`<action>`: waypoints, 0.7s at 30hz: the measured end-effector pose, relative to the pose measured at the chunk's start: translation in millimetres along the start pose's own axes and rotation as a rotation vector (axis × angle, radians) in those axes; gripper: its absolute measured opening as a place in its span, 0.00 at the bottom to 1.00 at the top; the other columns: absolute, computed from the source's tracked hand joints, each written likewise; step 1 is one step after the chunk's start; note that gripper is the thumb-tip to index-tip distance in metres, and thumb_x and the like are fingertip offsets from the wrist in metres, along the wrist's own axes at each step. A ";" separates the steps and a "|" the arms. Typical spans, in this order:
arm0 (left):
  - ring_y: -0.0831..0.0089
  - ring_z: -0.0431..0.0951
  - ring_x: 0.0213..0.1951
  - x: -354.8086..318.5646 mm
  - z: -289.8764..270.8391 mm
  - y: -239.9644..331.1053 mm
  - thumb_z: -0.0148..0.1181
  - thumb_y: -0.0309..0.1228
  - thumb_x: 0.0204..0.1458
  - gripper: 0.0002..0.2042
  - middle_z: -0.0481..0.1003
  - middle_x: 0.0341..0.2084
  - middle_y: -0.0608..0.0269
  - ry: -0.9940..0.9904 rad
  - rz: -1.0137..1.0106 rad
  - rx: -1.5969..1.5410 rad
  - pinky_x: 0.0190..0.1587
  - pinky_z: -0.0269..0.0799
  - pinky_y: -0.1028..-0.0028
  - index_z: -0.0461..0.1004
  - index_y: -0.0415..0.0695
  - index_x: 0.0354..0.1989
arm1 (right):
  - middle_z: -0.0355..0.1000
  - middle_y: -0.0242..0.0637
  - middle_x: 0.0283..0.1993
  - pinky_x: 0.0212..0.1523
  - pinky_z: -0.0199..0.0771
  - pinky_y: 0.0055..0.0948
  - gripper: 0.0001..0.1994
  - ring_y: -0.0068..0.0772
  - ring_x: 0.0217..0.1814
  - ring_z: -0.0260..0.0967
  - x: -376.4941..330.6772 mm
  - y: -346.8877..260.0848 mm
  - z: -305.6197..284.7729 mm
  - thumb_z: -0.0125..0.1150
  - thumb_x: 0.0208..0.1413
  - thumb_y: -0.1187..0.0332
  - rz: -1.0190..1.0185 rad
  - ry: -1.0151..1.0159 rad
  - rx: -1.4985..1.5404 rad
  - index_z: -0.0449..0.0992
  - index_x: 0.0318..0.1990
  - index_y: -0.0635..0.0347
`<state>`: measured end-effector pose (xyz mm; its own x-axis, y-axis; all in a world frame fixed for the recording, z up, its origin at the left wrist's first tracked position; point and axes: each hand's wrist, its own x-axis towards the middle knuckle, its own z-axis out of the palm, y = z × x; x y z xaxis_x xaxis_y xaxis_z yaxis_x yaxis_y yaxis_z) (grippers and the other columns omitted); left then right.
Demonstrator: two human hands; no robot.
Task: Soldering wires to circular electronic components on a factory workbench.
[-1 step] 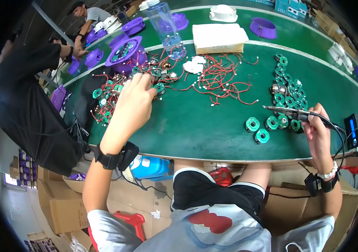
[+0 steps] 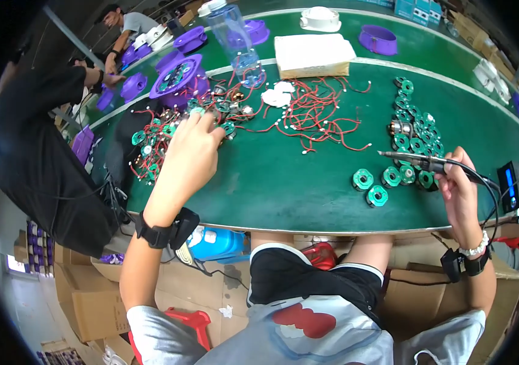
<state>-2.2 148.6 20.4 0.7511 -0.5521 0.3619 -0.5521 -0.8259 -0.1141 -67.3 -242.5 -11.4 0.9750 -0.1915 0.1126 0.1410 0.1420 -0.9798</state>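
My left hand (image 2: 192, 149) reaches far out over the green table (image 2: 283, 182). Its fingers are spread on a pile of small green round parts with red wires (image 2: 156, 137), and I see nothing gripped in it. My right hand (image 2: 460, 185), at the table's near right, holds a black-handled soldering iron (image 2: 420, 162) whose metal tip points left. Just under the tip lie three separate green round parts (image 2: 376, 196). Behind them is a heap of the same green parts (image 2: 414, 121). A tangle of loose red wires (image 2: 317, 115) lies mid-table.
A clear plastic bottle (image 2: 235, 42), a white block (image 2: 313, 55) and purple round housings (image 2: 180, 76) stand at the back. A soldering station with a blue display (image 2: 508, 182) sits far right. A person in black (image 2: 34, 158) works at my left. Cardboard boxes (image 2: 89, 310) are below.
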 end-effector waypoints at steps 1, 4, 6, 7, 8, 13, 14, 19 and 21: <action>0.55 0.69 0.30 0.6 1.2 5.1 0.47 0.17 0.38 0.09 0.67 0.23 0.51 -0.020 -0.086 0.002 0.34 0.64 0.64 0.70 0.36 0.29 | 0.62 0.29 0.20 0.10 0.49 0.08 0.07 0.10 0.13 0.55 0.9 -0.7 -2.7 0.49 0.47 0.74 0.006 -0.004 0.008 0.58 0.23 0.56; 0.51 0.69 0.24 -0.5 7.3 13.2 0.46 0.26 0.46 0.08 0.68 0.18 0.46 -0.111 -0.275 -0.072 0.30 0.64 0.61 0.70 0.36 0.31 | 0.61 0.29 0.20 0.10 0.51 0.09 0.08 0.12 0.14 0.57 3.0 1.9 4.4 0.51 0.45 0.74 0.055 0.010 0.036 0.58 0.22 0.56; 0.49 0.69 0.22 2.8 10.1 8.9 0.44 0.34 0.50 0.14 0.67 0.14 0.43 -0.188 -0.382 -0.085 0.28 0.63 0.61 0.70 0.34 0.27 | 0.62 0.30 0.19 0.10 0.52 0.10 0.08 0.13 0.15 0.58 1.7 -1.4 7.1 0.51 0.45 0.74 0.058 0.020 0.065 0.58 0.22 0.56; 0.49 0.69 0.22 2.8 14.2 2.6 0.47 0.34 0.49 0.14 0.67 0.15 0.42 -0.168 -0.408 -0.072 0.26 0.62 0.61 0.70 0.32 0.23 | 0.62 0.30 0.19 0.10 0.52 0.10 0.08 0.13 0.15 0.58 1.3 -2.7 5.4 0.51 0.45 0.74 0.053 0.035 0.059 0.58 0.22 0.56; 0.49 0.69 0.22 4.8 14.0 1.2 0.47 0.34 0.48 0.14 0.67 0.14 0.43 -0.098 -0.398 -0.021 0.26 0.63 0.59 0.70 0.33 0.21 | 0.63 0.31 0.19 0.10 0.52 0.10 0.08 0.13 0.15 0.58 1.7 -2.7 4.0 0.51 0.45 0.74 0.057 0.007 0.066 0.59 0.22 0.56; 0.58 0.70 0.16 19.2 -7.8 -22.7 0.45 0.28 0.49 0.11 0.68 0.13 0.49 0.196 -0.389 -0.015 0.20 0.64 0.66 0.69 0.34 0.22 | 0.65 0.33 0.19 0.11 0.54 0.10 0.07 0.14 0.14 0.59 1.7 -2.9 1.5 0.52 0.45 0.75 0.064 -0.027 0.108 0.59 0.21 0.56; 0.66 0.69 0.15 26.8 -9.9 -23.5 0.44 0.26 0.50 0.10 0.69 0.13 0.53 0.241 -0.434 -0.179 0.20 0.63 0.70 0.69 0.34 0.23 | 0.65 0.33 0.19 0.11 0.55 0.11 0.07 0.14 0.14 0.60 2.5 -2.2 1.4 0.52 0.45 0.75 0.068 -0.018 0.115 0.60 0.21 0.56; 0.86 0.63 0.21 55.2 -34.0 -14.7 0.40 0.26 0.54 0.11 0.70 0.22 0.66 0.408 -0.271 -0.479 0.23 0.58 0.86 0.69 0.35 0.36 | 0.65 0.33 0.19 0.11 0.55 0.11 0.07 0.14 0.14 0.59 6.5 -1.2 1.2 0.52 0.45 0.74 0.062 -0.009 0.123 0.60 0.22 0.56; 0.86 0.63 0.21 63.9 -34.8 7.0 0.40 0.26 0.54 0.11 0.70 0.23 0.67 0.351 -0.206 -0.664 0.24 0.58 0.87 0.69 0.35 0.38 | 0.65 0.33 0.18 0.12 0.54 0.11 0.07 0.14 0.14 0.58 8.2 -3.4 -0.8 0.52 0.45 0.74 0.051 0.020 0.121 0.60 0.22 0.56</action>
<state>29.4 111.6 74.9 0.7648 -0.2351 0.5998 -0.5981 -0.6052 0.5253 -59.9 -245.4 -7.3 0.9781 -0.1999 0.0587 0.1121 0.2675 -0.9570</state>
